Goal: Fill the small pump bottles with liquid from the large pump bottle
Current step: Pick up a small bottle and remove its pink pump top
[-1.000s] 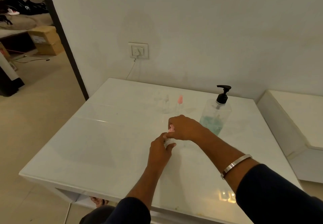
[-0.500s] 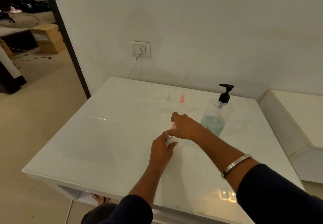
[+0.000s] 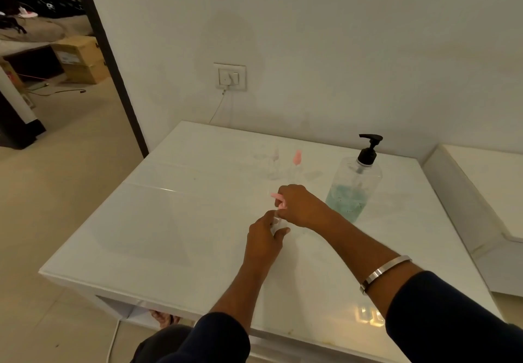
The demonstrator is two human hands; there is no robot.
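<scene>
In the middle of the white table [image 3: 158, 235], my left hand [image 3: 264, 239] grips the body of a small clear bottle [image 3: 278, 225]. Just above it, my right hand [image 3: 301, 205] pinches that bottle's pink pump head [image 3: 278, 199], whose nozzle points left. The large clear pump bottle [image 3: 353, 184], with a black pump and some blue-green liquid at the bottom, stands upright to the right of my hands. Farther back stand two other small bottles: one with a pink pump [image 3: 296, 161] and one with a clear top [image 3: 274, 164].
A wall with a switch plate [image 3: 229, 77] and a hanging wire rises behind the table. A second white surface [image 3: 481, 193] adjoins on the right. An open doorway on the left leads to a room with boxes [image 3: 80, 60].
My right hand has shifted on the pink pump head, so its nozzle now sticks out to the left of my fingers. My left hand keeps its hold on the small bottle.
</scene>
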